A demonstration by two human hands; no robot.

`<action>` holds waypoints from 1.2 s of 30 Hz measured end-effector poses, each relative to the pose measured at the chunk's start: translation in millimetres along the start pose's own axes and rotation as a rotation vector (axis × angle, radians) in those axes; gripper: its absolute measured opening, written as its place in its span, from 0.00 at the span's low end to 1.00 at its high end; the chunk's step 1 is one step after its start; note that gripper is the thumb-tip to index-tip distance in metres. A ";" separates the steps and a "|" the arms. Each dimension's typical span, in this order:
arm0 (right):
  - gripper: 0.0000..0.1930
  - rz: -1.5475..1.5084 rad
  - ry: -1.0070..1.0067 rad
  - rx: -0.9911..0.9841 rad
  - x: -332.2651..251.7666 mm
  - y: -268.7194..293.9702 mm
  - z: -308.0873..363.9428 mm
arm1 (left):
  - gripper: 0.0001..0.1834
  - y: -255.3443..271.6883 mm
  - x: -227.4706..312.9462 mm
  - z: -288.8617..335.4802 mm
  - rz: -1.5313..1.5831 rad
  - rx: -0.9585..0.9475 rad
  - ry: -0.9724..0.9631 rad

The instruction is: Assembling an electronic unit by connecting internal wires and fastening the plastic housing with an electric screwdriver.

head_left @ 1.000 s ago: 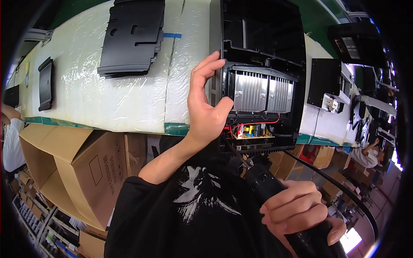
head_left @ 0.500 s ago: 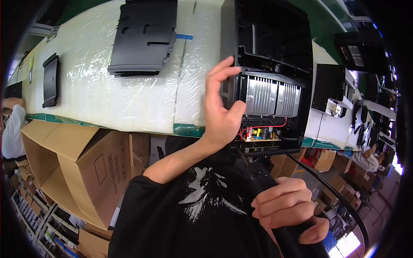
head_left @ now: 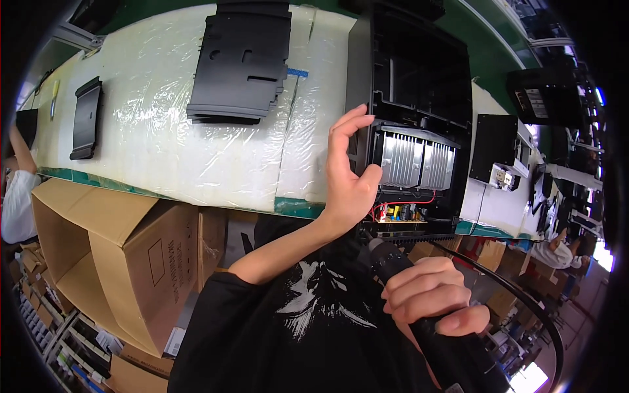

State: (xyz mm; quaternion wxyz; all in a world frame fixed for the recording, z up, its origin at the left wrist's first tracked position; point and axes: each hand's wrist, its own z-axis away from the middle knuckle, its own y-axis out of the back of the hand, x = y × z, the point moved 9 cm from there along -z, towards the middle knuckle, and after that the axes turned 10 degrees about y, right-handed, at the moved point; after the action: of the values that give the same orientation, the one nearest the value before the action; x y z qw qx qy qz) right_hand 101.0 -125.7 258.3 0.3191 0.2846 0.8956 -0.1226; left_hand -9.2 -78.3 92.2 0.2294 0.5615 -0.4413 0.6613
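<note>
A tall black housing (head_left: 359, 72) stands on the bench in front of me, its inside showing a ribbed silver heat sink (head_left: 401, 160) and a small circuit board with coloured parts (head_left: 403, 212). My left hand (head_left: 350, 190) is curled over the housing's left side wall, with fingertips and thumb at its edge. My right hand (head_left: 429, 295) is wrapped around a black electric screwdriver (head_left: 390, 261), held in front of my chest. Its nose points up and left, just below the housing's near edge. The bit's tip is hard to make out.
Stacked black panels (head_left: 239, 65) and a narrow black part (head_left: 86, 118) lie on the film-covered bench (head_left: 151, 144). An open cardboard box (head_left: 137, 255) stands below at left. A thick black cable (head_left: 524, 295) curves at right. Other people sit at far left and far right.
My view has shifted, so the bench and housing appear lower and further right. The screwdriver's nose has come into clearer view below the housing. My left hand stays on the side wall.
</note>
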 end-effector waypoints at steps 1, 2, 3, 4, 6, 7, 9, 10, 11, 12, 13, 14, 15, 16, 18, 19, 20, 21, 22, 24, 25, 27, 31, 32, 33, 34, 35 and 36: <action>0.12 -0.005 0.016 -0.009 -0.5 -0.9 1.0 | 0.33 0.3 0.4 -0.8 -0.026 0.002 0.014; 0.11 -0.010 0.034 -0.018 -1.4 -1.5 2.1 | 0.33 0.6 1.1 -0.1 -0.028 0.000 -0.001; 0.12 -0.003 0.016 -0.038 -0.7 -1.5 3.7 | 0.34 -0.1 -5.2 0.2 -0.022 0.003 0.035; 0.12 0.004 0.031 -0.046 -6.0 2.4 -1.3 | 0.35 -0.9 -9.5 -0.3 -0.018 0.006 0.069; 0.12 -0.089 -0.175 -0.072 2.1 9.2 -8.3 | 0.39 -4.4 -6.8 -2.3 -0.054 -0.054 0.061; 0.11 -0.111 -0.180 0.003 0.6 16.4 -5.8 | 0.40 -6.5 -6.8 -2.0 -0.150 -0.090 0.081; 0.12 -0.051 -0.084 0.188 -20.5 36.7 -2.9 | 0.44 -9.8 -6.4 -5.2 -0.275 -0.191 0.109; 0.15 0.011 -0.064 0.291 -37.8 47.3 -7.7 | 0.44 -9.8 -2.5 -8.2 -0.274 -0.206 0.096; 0.20 0.069 0.086 0.395 -59.4 62.9 -8.3 | 0.44 -15.7 -1.5 -10.2 -0.377 -0.270 0.085; 0.25 0.118 0.235 0.501 -79.6 77.5 -3.3 | 0.45 -17.8 -2.0 -11.1 -0.489 -0.328 0.077; 0.29 0.103 0.326 0.550 -98.2 91.5 0.1 | 0.45 -18.1 0.7 -17.6 -0.526 -0.362 0.105; 0.33 0.092 0.416 0.601 -118.9 108.2 6.0 | 0.44 -19.7 -0.3 -30.5 -0.519 -0.411 0.105; 0.33 0.149 0.466 0.673 -135.2 122.2 15.3 | 0.43 -21.8 3.5 -42.2 -0.534 -0.483 0.135; 0.33 0.211 0.518 0.743 -153.2 135.5 27.9 | 0.42 -26.6 12.6 -55.2 -0.545 -0.560 0.163; 0.33 0.165 0.508 0.653 -182.1 152.4 43.1 | 0.39 -38.0 15.1 -78.4 -0.692 -0.755 0.303; 0.31 0.305 0.479 0.726 -197.5 163.8 55.5 | 0.38 -49.4 18.4 -87.3 -0.734 -0.849 0.292; 0.30 0.450 0.449 0.801 -213.1 173.0 69.6 | 0.35 -55.9 11.0 -98.7 -0.875 -0.887 0.331; 0.27 0.561 0.403 0.888 -226.3 183.0 87.7 | 0.39 -69.8 10.7 -103.9 -0.896 -0.968 0.305; 0.27 0.565 0.408 0.894 -232.8 187.3 98.0 | 0.43 -82.0 10.0 -107.9 -0.916 -1.047 0.281; 0.28 0.980 0.148 1.042 -235.7 200.2 128.0 | 0.39 -107.5 -1.1 -125.3 -0.869 -1.108 0.039; 0.29 1.037 0.000 1.080 -227.5 204.2 142.6 | 0.38 -125.6 -6.5 -122.9 -0.908 -1.179 0.024; 0.29 1.089 -0.247 1.130 -200.4 212.4 180.7 | 0.34 -156.5 -19.9 -114.8 -0.936 -1.259 0.014; 0.28 0.995 -0.624 1.124 -126.1 213.8 238.6 | 0.31 -212.0 -28.7 -79.1 -0.996 -1.428 -0.101; 0.28 0.954 -0.659 1.105 -113.4 211.2 248.0 | 0.29 -228.6 -33.4 -67.8 -1.016 -1.455 -0.148; 0.27 0.858 -0.672 1.104 -104.9 211.7 265.5 | 0.27 -243.9 -34.5 -57.1 -1.019 -1.467 -0.194; 0.27 0.764 -0.683 1.104 -96.3 210.2 282.1 | 0.21 -260.3 -39.7 -43.2 -1.041 -1.515 -0.283; 0.26 0.824 -0.584 1.072 -95.3 210.9 286.7 | 0.20 -275.4 -48.2 -34.7 -1.081 -1.529 -0.281; 0.26 0.882 -0.485 1.040 -94.8 210.3 289.6 | 0.19 -288.5 -51.0 -24.3 -1.072 -1.561 -0.326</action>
State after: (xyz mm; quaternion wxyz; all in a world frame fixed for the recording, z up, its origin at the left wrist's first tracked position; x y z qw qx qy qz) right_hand 430.2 -112.9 89.2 0.3519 0.6995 0.4272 -0.4521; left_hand 221.7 97.8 138.5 0.7466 0.4624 -0.4682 -0.0980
